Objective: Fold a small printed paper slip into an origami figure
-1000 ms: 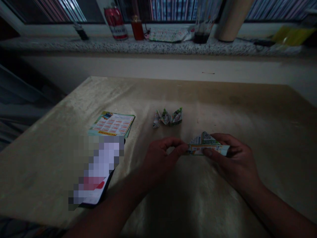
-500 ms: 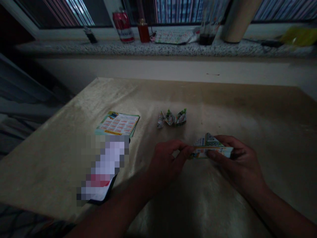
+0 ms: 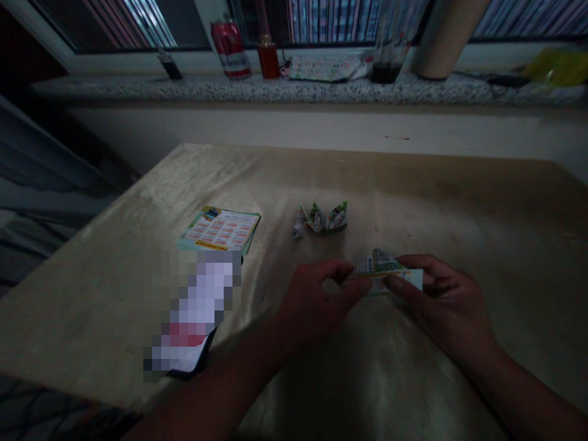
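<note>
A folded piece of printed paper [image 3: 384, 269] is held between both hands just above the tan table [image 3: 413, 196]. My left hand [image 3: 316, 303] pinches its left end with thumb and fingers closed. My right hand [image 3: 443, 300] grips its right end, thumb on top and fingers wrapped beneath. Behind them, three small folded paper figures [image 3: 321, 219] lie in a row on the table.
A stack of printed sheets [image 3: 220, 229] lies to the left, with a phone [image 3: 193, 318] in front of it near the table's edge. On the stone windowsill [image 3: 138, 89] stand a red can [image 3: 230, 41], a small red bottle [image 3: 268, 56], a glass [image 3: 384, 61] and a paper roll [image 3: 448, 37].
The two hands have drawn a little closer together and the folded paper now looks flatter and narrower between them. The view has shifted slightly.
</note>
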`<state>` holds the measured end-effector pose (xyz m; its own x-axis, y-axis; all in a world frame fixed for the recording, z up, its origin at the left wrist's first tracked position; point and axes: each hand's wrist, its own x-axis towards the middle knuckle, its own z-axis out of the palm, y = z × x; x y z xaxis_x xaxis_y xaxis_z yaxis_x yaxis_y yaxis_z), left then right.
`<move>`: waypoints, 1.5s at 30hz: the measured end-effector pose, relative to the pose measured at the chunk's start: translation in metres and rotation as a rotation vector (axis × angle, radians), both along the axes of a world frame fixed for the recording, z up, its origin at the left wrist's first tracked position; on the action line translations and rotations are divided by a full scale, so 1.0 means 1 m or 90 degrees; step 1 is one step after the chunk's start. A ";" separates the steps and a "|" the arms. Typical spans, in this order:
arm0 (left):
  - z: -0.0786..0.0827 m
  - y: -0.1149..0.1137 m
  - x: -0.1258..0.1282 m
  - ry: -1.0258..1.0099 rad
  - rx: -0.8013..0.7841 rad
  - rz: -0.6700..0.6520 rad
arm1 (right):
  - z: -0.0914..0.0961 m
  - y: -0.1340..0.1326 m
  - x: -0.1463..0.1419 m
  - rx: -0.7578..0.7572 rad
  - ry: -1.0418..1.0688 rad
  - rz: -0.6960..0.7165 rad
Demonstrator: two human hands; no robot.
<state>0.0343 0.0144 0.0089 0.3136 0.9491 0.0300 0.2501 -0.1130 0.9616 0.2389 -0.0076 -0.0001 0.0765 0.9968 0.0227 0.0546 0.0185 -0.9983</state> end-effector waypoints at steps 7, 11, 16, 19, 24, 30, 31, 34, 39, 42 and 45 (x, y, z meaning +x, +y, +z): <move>-0.007 0.002 0.001 -0.049 -0.153 -0.001 | -0.004 -0.008 -0.011 0.079 -0.158 -0.001; -0.009 0.003 0.000 -0.085 -0.183 -0.010 | -0.009 -0.008 -0.005 0.304 -0.277 -0.114; -0.007 0.001 0.001 -0.073 -0.165 -0.018 | -0.003 -0.004 -0.003 0.418 -0.374 0.003; -0.007 0.000 0.001 -0.052 -0.099 -0.010 | 0.000 -0.002 -0.004 0.431 -0.372 0.000; -0.006 0.000 -0.003 -0.004 0.020 -0.014 | 0.001 -0.002 -0.004 0.346 -0.344 0.017; -0.005 0.001 -0.005 0.050 0.092 -0.029 | 0.005 -0.003 -0.005 0.218 -0.339 0.064; -0.005 0.001 -0.005 0.052 0.088 -0.032 | 0.006 -0.003 -0.004 0.214 -0.337 0.083; -0.005 0.001 -0.005 0.045 0.053 -0.046 | 0.007 -0.004 -0.003 0.225 -0.336 0.136; -0.005 0.001 -0.005 0.027 0.017 -0.052 | 0.008 -0.005 -0.002 0.239 -0.355 0.158; -0.004 0.001 -0.005 0.029 0.002 -0.046 | 0.008 -0.005 -0.002 0.230 -0.369 0.146; -0.001 0.000 -0.004 0.019 -0.011 -0.061 | 0.009 -0.007 -0.001 0.224 -0.391 0.130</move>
